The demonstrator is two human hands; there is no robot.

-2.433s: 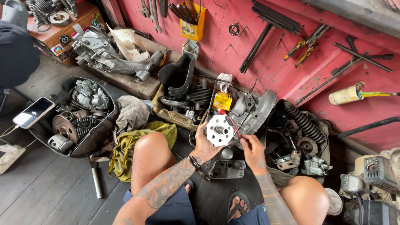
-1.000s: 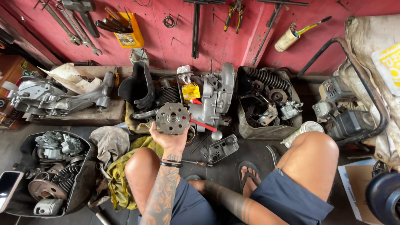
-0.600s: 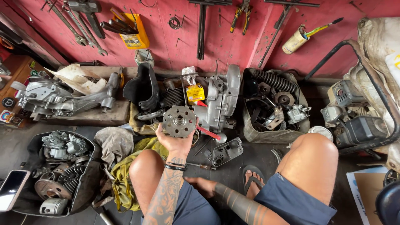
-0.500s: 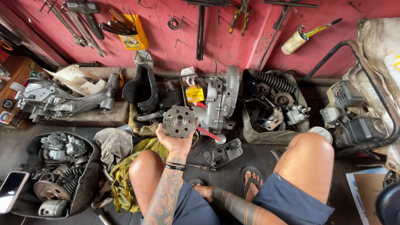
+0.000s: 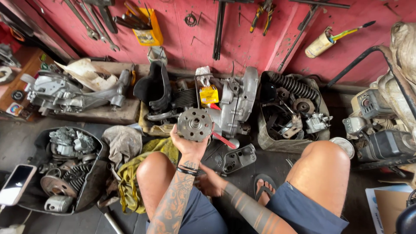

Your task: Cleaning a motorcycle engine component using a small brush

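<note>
Just behind the grip stands the engine (image 5: 229, 108), its grey case upright near the red wall. The left hand (image 5: 188, 145) holds a round metal disc (image 5: 195, 125) by its lower edge, face up toward the camera, so the step looks like inspection of this part. The right hand (image 5: 212, 184) rests low, below the grip; I cannot tell whether it holds anything. The next move probably needs it for support.

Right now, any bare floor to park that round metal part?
Best patch: dark floor between the small grey cover and the sandalled foot. Another strip lies bottom left, beside the phone. Crowded: engine, parts tubs, rags. Left hand holds the round part.
</note>
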